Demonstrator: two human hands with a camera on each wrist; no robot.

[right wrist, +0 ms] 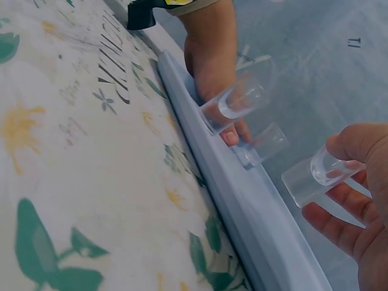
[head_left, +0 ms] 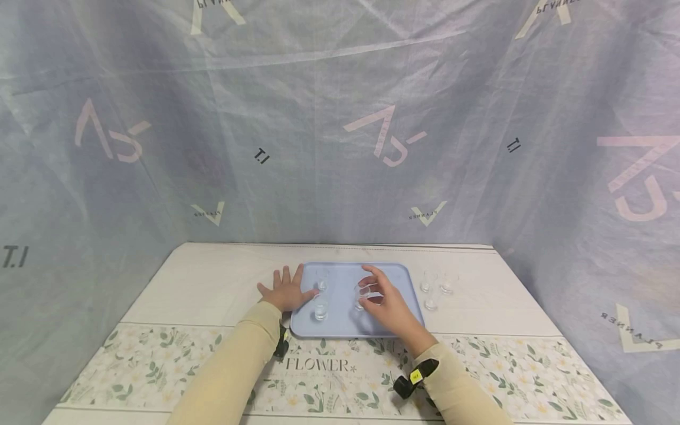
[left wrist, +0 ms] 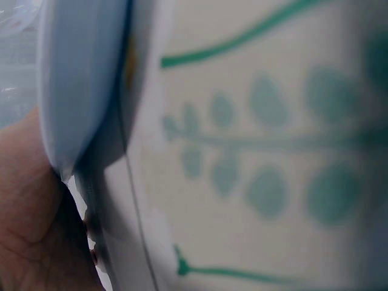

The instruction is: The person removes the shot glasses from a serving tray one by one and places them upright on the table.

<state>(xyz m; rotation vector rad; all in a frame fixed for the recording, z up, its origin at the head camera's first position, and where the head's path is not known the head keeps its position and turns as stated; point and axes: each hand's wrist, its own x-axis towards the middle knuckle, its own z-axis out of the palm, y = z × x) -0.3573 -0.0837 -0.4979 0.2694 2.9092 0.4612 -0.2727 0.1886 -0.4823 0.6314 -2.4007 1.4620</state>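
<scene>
We see a white, floral-banded table (head_left: 191, 283) bearing a blue tray (head_left: 340, 326). Right of the tray we count three clear shot glasses (head_left: 431, 304).

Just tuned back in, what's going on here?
A person's right hand pinches a clear shot glass over the blue tray; whether its base touches is unclear. The left hand, fingers spread, lies at the tray's left edge. Two more shot glasses stand on the tray's left side; three others stand off it, to the right.

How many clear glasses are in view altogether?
6: two glasses on the left part of the blue tray, one glass in the right hand, and three glasses on the table right of the tray. None seems hidden.
</scene>
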